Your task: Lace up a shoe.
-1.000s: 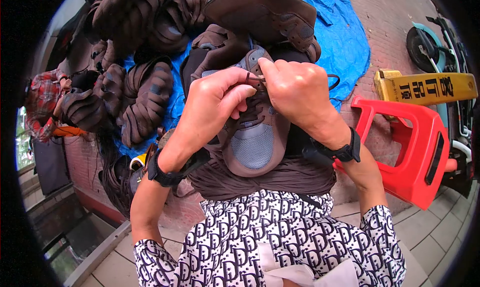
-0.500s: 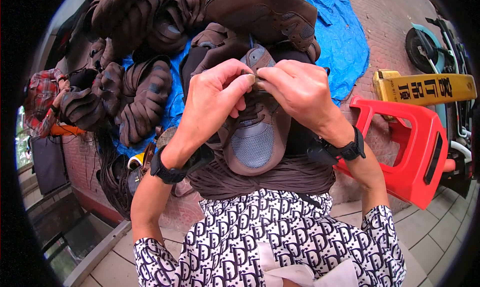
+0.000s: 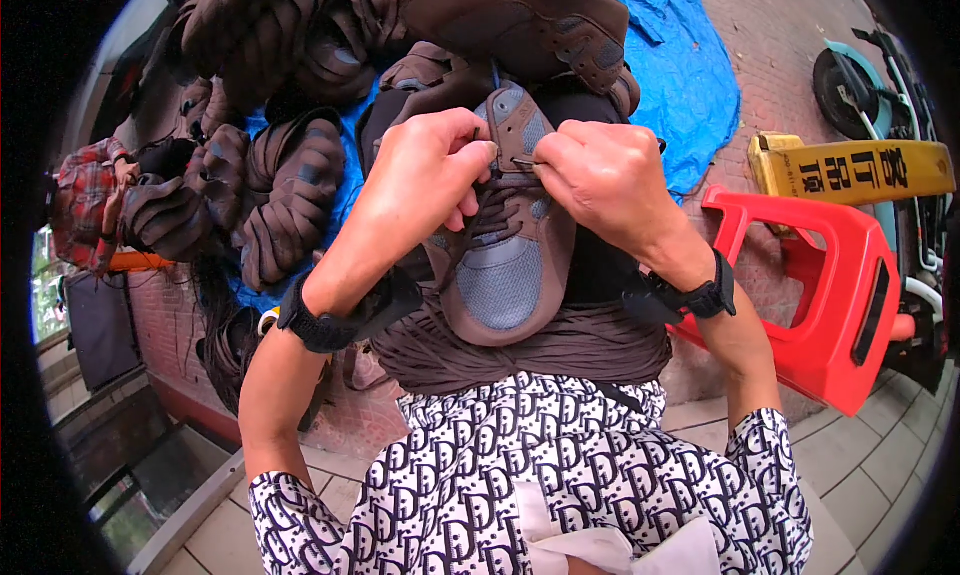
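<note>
A brown shoe upper (image 3: 510, 295) with grey-blue mesh at the toe rests on my lap, toe toward me. Dark shoelace (image 3: 492, 225) crosses its lower eyelets. Over the upper's left eyelet row, my left hand (image 3: 425, 175) is closed in a pinch; what lies between its fingertips is hidden. My right hand (image 3: 605, 180) pinches a thin dark strand, seemingly the shoelace's end, at the right eyelet row. Beneath the toe, a thick bundle of brown laces (image 3: 520, 360) spreads across my lap. Another brown upper (image 3: 520, 25) lies just beyond.
Stacks of brown uppers (image 3: 290, 200) lie on a blue tarp (image 3: 690, 95) to the left and ahead. A red plastic stool (image 3: 850, 315) stands at the right, beside a yellow sign (image 3: 850, 170) and a parked scooter (image 3: 850, 95). A person in a plaid shirt (image 3: 85, 205) is at far left.
My hands have drawn slightly apart from where their fingertips met over the shoe upper. The dark strand at my right fingertips now shows. The person at left has shifted posture.
</note>
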Action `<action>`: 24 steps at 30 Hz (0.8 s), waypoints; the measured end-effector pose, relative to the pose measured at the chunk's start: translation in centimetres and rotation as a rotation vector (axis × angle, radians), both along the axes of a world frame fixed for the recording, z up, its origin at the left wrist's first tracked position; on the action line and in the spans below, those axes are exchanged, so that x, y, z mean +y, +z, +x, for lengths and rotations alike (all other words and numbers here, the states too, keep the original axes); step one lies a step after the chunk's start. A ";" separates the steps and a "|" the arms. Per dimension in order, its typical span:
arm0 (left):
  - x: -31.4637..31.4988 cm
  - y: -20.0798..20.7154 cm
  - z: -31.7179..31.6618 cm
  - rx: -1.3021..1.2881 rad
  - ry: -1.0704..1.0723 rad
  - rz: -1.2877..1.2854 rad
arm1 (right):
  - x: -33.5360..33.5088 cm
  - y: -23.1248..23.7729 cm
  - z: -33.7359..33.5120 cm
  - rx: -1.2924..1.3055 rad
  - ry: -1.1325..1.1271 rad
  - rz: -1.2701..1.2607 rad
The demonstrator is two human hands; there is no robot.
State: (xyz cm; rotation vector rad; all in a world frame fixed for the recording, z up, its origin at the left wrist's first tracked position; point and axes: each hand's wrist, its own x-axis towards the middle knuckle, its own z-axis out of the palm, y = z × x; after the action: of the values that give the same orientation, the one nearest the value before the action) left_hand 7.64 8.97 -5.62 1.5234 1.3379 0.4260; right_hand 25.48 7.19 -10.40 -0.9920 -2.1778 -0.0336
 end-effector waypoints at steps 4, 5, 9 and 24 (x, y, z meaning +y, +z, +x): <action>0.1 -0.6 -0.2 -0.011 -0.025 -0.013 | 0.3 0.7 -0.6 -0.127 -0.004 0.050; 0.1 -0.6 -0.2 -0.023 -0.036 -0.013 | 0.3 0.8 -0.9 -0.159 0.014 0.063; -0.2 -0.4 0.2 -0.042 -0.015 -0.020 | 0.7 0.8 -0.8 -0.193 0.062 0.089; 1.5 0.5 0.5 0.198 -0.293 -0.068 | 1.8 0.5 0.0 0.204 0.198 -0.367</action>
State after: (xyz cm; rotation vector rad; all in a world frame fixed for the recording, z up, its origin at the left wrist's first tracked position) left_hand 8.16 10.51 -5.09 1.7061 1.2379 0.0447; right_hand 25.53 8.97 -9.95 -0.9228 -2.1209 0.5537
